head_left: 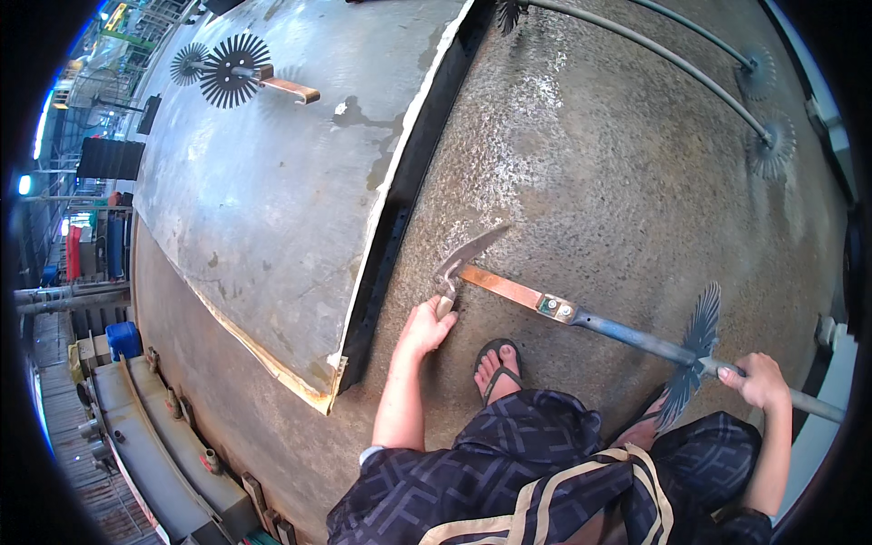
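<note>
My left hand is closed round the short handle of what looks like a trowel, with a bent metal neck and a dark pointed blade. The blade meets the end of a flat copper bar. Two bolts join that bar to a long grey-blue metal rod, which lies across in front of my legs. A dark toothed disc sits on the rod, close to my right hand. The fingers of that hand wrap round the rod just right of the disc.
A grey sheet-topped platform with a black edge stands at left, bearing another toothed disc with a copper hook. More rods with discs lie at upper right. My sandalled foot is on the rough brown floor. Metal tanks stand lower left.
</note>
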The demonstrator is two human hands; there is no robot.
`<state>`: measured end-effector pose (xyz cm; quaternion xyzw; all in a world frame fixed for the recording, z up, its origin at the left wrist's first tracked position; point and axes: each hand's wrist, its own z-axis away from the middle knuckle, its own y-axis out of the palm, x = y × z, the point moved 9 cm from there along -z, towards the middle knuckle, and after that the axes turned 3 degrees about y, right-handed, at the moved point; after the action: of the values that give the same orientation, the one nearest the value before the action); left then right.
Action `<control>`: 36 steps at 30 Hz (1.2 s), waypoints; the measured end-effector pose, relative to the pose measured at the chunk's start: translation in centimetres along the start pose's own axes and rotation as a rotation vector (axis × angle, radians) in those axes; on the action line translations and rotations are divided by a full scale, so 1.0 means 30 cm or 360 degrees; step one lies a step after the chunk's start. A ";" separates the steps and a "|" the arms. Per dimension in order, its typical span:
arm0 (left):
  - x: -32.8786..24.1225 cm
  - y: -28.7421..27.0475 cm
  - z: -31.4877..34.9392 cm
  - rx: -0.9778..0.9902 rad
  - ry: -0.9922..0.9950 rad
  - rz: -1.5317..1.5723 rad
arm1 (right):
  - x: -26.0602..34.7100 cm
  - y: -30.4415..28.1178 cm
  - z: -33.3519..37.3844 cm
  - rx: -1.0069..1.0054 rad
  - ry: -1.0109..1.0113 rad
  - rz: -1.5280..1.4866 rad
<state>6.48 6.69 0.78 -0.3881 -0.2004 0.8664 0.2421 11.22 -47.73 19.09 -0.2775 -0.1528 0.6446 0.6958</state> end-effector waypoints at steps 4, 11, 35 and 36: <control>-0.086 -0.015 0.001 0.0288 -0.0129 -0.0085 | -0.002 -0.014 0.000 -0.0114 -0.0030 0.0065; -0.034 0.067 0.001 0.0230 -0.0261 0.0304 | 0.004 -0.016 0.014 -0.0165 -0.0041 0.0090; 0.063 0.214 -0.017 -0.0128 -0.0241 0.1279 | 0.007 -0.015 0.022 -0.0113 -0.0043 0.0030; 0.073 0.220 -0.009 -0.0132 -0.0264 0.1264 | 0.015 -0.021 0.021 -0.0100 -0.0034 0.0043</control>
<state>3.68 2.70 -4.20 -0.3737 -0.0885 0.9120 -0.1441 11.44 -47.18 19.89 -0.2943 -0.1766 0.6518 0.6763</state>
